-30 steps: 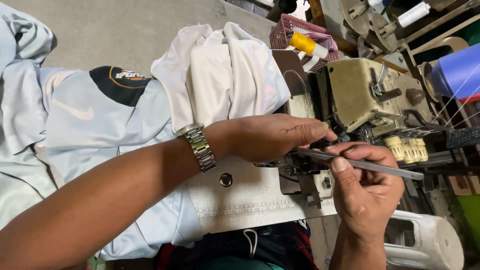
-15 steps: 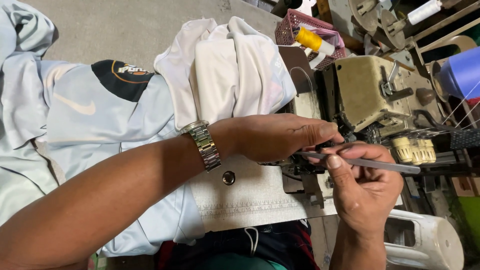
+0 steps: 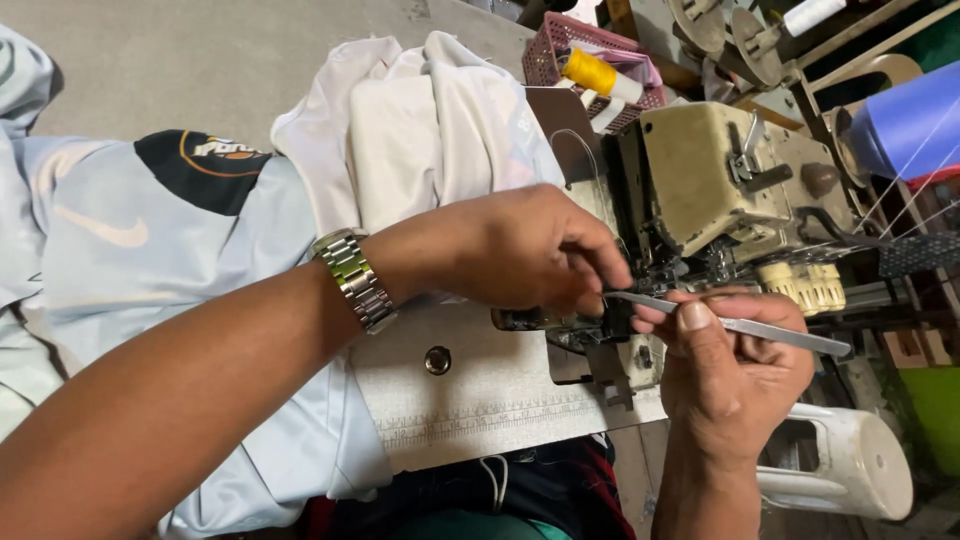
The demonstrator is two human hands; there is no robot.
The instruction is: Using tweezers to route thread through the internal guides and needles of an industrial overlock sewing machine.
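Note:
A cream-coloured sewing machine stands on a white work table. My left hand, with a metal wristwatch on the wrist, reaches to the needle area with its fingertips pinched together; what they pinch is hidden. My right hand grips a pair of slim metal tweezers, their tips pointing left into the mechanism just under my left fingertips. The two hands nearly touch.
A pile of white cloth and pale blue garments lies left of the machine. A pink basket with a yellow thread spool sits behind. A blue thread cone stands at right, a white plastic jug below.
My left fingertips have closed in on the tweezers' tips at the needle area. My right hand has shifted the tweezers a little to the left.

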